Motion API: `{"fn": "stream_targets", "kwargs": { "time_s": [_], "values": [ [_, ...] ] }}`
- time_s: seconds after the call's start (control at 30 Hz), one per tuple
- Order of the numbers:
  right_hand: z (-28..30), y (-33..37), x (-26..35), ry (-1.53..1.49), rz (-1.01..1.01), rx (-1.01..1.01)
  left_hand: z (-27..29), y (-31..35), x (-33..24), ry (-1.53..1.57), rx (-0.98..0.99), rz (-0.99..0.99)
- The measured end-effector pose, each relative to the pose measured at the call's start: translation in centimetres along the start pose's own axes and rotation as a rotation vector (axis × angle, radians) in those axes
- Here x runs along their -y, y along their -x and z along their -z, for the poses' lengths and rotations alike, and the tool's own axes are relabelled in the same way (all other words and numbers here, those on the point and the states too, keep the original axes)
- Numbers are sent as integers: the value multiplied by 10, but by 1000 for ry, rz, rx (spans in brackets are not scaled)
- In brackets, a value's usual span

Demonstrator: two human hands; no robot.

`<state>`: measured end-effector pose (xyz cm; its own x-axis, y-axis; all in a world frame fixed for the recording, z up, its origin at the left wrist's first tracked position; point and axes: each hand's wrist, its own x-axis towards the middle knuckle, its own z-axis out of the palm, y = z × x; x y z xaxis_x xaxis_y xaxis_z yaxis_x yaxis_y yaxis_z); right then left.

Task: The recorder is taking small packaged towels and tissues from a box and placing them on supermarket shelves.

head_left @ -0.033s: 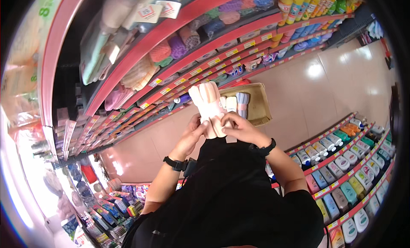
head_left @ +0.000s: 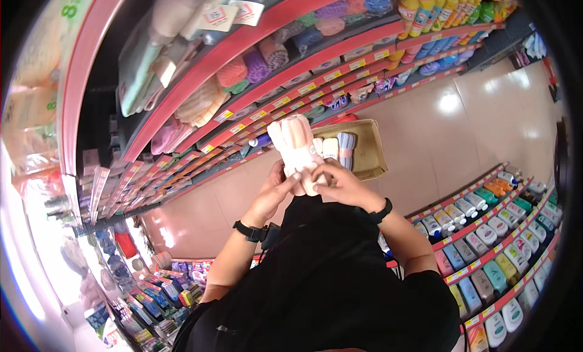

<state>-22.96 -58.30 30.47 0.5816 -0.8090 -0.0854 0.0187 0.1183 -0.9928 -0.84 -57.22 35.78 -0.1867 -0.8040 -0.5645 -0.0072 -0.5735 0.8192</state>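
Note:
A rolled towel (head_left: 296,138) in pale pink, peach and white, with a light wrap around its middle, is held up in front of my chest. My left hand (head_left: 273,193) grips its lower left side, thumb across the front and fingers mostly behind. On the lower right side, my right hand (head_left: 345,185) has bent fingers against the cloth near the wrap. Beyond it, an open cardboard box (head_left: 380,147) sits on the floor. Inside lie a blue-grey striped rolled towel (head_left: 347,148) and a cream one (head_left: 330,147), partly hidden by the held towel.
A long red-edged shelf unit (head_left: 303,85) with coloured towels and bottles runs along the left and far side. At the lower right, a tiered shelf (head_left: 480,264) carries rows of bottles. Packaged goods (head_left: 161,297) hang and stand at the lower left. Tiled floor (head_left: 419,133) lies between.
The fingers of my right hand have shifted slightly at the towel's lower end. Both hands stay on the towel, and the view has moved a little.

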Motion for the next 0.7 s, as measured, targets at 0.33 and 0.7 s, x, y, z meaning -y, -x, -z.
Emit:
{"fn": "stream_targets", "kwargs": {
  "time_s": [0.33,0.7],
  "values": [
    [-13,5,32,-370,9,-76,32,32,-2,817,124,114],
    [-27,-11,53,-190,94,35,32,49,-6,823,251,47]
  ]
}}
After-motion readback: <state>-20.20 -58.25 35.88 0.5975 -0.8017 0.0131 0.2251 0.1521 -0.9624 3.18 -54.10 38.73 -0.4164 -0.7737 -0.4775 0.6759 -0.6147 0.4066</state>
